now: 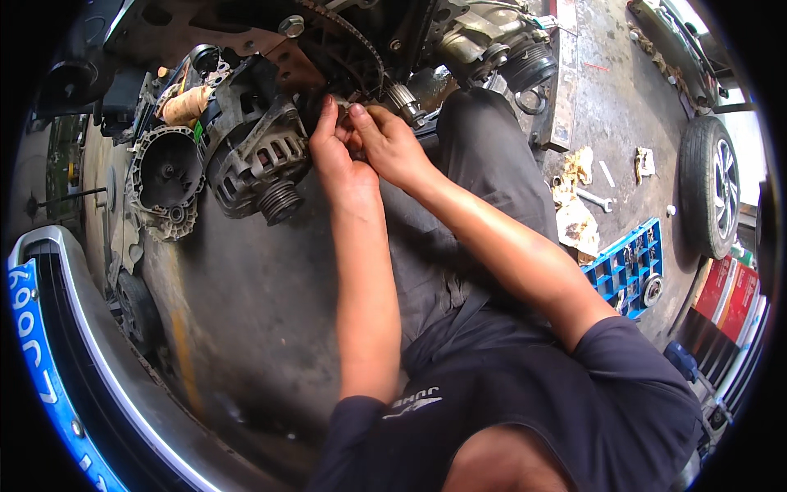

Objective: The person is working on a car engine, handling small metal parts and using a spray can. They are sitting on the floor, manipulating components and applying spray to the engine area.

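Both hands meet in front of the engine underside, just right of the grey alternator [264, 156] with its ribbed pulley [280, 202]. My left hand [338, 156] is closed, with one digit pointing up. Pressed against it, my right hand [392, 146] is curled with its thumb bent over the fingers. Something small and greyish seems to sit between the fingertips, mostly hidden, and I cannot make out its kind. Close to my right knuckles is a toothed metal sprocket [403, 102]. A toothed belt [352, 34] curves above the hands.
A ribbed pulley unit [529, 67] hangs at upper right. On the floor at right lie crumpled gloves or rags [578, 228], a wrench [597, 200], a blue divided tray [625, 275] and a wheel [710, 189]. A bell-shaped housing [168, 176] and a bumper [90, 328] stand left.
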Available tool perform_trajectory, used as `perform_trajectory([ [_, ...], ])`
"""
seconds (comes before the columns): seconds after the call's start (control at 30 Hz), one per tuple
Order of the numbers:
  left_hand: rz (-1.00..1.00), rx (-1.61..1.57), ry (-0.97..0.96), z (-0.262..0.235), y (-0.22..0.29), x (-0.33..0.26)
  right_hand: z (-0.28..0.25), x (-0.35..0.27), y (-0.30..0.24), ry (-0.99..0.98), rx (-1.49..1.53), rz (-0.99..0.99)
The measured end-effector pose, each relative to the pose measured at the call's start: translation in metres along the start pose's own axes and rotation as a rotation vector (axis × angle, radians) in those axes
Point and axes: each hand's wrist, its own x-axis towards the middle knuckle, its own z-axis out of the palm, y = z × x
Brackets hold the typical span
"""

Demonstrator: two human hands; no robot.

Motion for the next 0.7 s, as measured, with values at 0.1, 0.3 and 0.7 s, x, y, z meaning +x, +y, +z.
perform_trajectory([
  [0.1,0.032,0.051,0.162,0.019,0.001,-0.009,-0.022,-0.022,-0.009,0.015,-0.046,-0.015],
  [0.3,-0.035,-0.057,0.016,0.014,0.0,0.002,-0.043,-0.021,-0.033,0.092,-0.625,-0.654],
  [0.7,-0.108,-0.104,0.187,0.019,-0.002,-0.002,-0.06,0.012,-0.053,-0.037,-0.945,-0.955],
])
